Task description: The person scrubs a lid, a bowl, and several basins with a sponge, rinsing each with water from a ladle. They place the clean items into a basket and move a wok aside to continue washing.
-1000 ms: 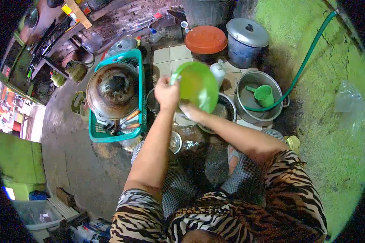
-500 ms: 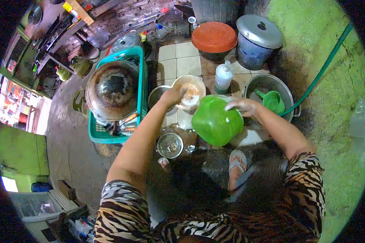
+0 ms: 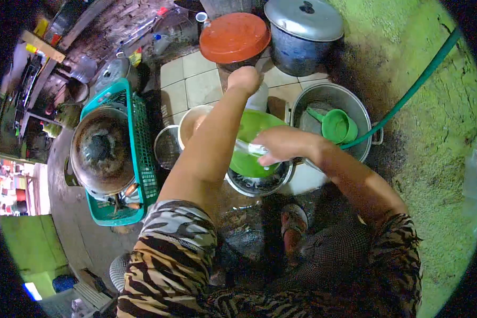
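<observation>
Two bare hands work above a group of wet dishes on the floor. The right hand [image 3: 282,147] holds the rim of a green plastic bowl [image 3: 252,142] — its fingers are curled around the edge, and something pale and shiny is caught between them, but I cannot tell what it is. The bowl sits tilted inside a metal basin [image 3: 259,183], just in front of the person's knees. The left hand [image 3: 244,79] is stretched further away, above a white bottle [image 3: 258,99]; the fingers are bent downward, and I cannot tell whether they grip the bottle or only touch it.

Beside the left forearm stands a beige bowl [image 3: 192,121], touching a small metal strainer [image 3: 167,147]. To the right, a large steel pot [image 3: 331,124] holds a green scoop [image 3: 335,126] and the end of a green hose [image 3: 416,85]. An orange lid [image 3: 234,37] and a covered grey pot [image 3: 302,32] stand behind — on the left, a teal basket [image 3: 140,153] carries a blackened wok [image 3: 98,151].
</observation>
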